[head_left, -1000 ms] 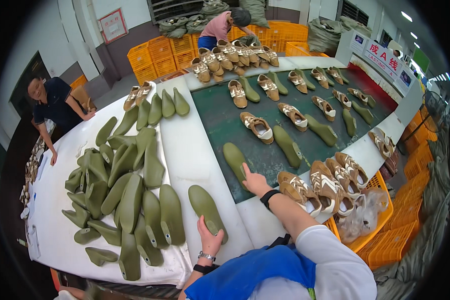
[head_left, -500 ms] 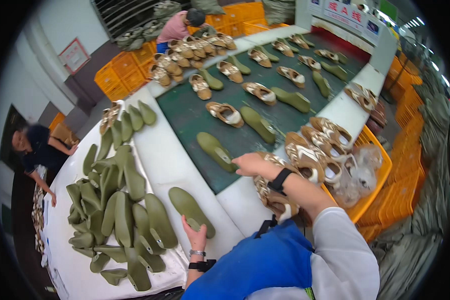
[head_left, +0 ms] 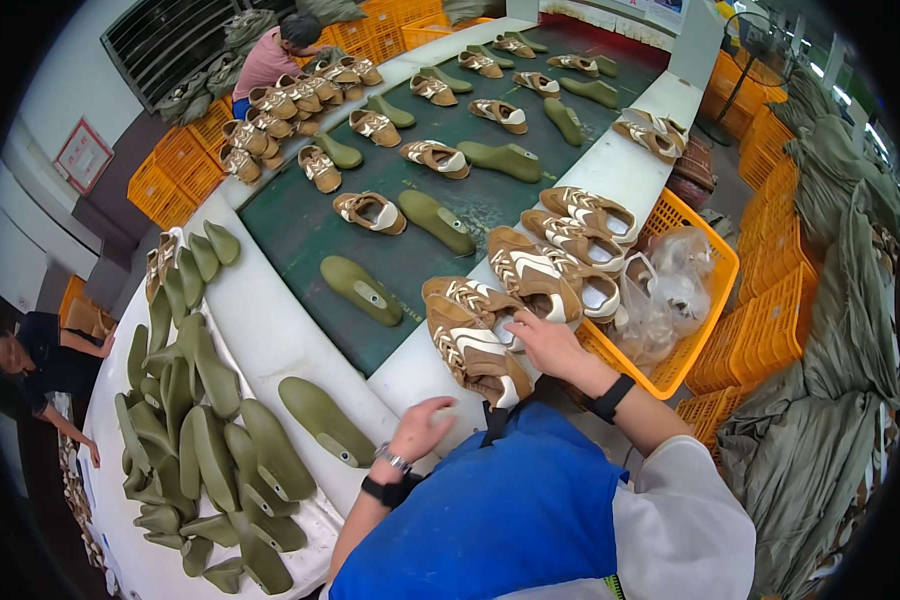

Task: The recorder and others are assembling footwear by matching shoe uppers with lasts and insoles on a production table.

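My right hand (head_left: 550, 345) is at the heel of a brown-and-white sneaker (head_left: 467, 293), its fingers closed on the rim of the opening. Against that shoe lies another sneaker (head_left: 478, 358), nearest my blue apron. My left hand (head_left: 420, 428) is empty above the white ledge, fingers loosely bent and apart. Just left of it an olive-green shoe last (head_left: 325, 420) rests on the white surface, not touched. A second green last (head_left: 360, 290) lies on the dark green conveyor belt (head_left: 300, 235), ahead of my hands.
Many green lasts are heaped on the white table (head_left: 285, 335) at left. Sneakers and lasts stand in rows along the belt. An orange crate (head_left: 705, 335) with clear plastic bags is at my right. One person (head_left: 55, 350) leans at far left; another (head_left: 270, 60) bends beyond the belt.
My right hand has left the last on the belt and moved to the sneaker. The left hand has let go of the other last, which stays on the white surface. The view has shifted.
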`<state>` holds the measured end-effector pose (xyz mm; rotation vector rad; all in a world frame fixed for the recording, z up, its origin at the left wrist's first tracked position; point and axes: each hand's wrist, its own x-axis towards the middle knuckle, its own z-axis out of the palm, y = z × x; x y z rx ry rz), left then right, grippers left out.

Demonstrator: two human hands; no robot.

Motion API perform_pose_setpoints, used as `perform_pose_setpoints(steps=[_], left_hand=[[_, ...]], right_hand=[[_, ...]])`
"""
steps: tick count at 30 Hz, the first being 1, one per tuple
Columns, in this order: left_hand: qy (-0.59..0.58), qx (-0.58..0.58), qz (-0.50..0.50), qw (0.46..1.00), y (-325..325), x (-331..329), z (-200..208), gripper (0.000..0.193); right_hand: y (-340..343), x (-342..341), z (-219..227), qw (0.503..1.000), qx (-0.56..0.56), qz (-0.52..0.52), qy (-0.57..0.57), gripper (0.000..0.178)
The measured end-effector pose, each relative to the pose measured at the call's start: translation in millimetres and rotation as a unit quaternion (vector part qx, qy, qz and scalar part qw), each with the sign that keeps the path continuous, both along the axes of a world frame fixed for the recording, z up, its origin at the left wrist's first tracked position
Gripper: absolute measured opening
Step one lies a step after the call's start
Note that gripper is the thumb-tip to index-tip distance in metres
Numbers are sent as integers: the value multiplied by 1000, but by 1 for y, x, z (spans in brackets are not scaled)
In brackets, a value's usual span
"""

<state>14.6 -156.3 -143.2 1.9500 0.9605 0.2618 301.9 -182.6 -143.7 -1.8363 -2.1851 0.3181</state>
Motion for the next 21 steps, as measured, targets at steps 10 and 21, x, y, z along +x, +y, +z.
perform_pose_setpoints(steps=[10, 21], left_hand=[[85, 33, -78, 993, 13, 45, -22, 37], [-73, -189, -15, 979, 33, 43, -39, 47]], right_hand=[[27, -35, -2, 988, -10, -52, 142, 23], [-15, -7, -23, 979, -137, 20, 147, 23]])
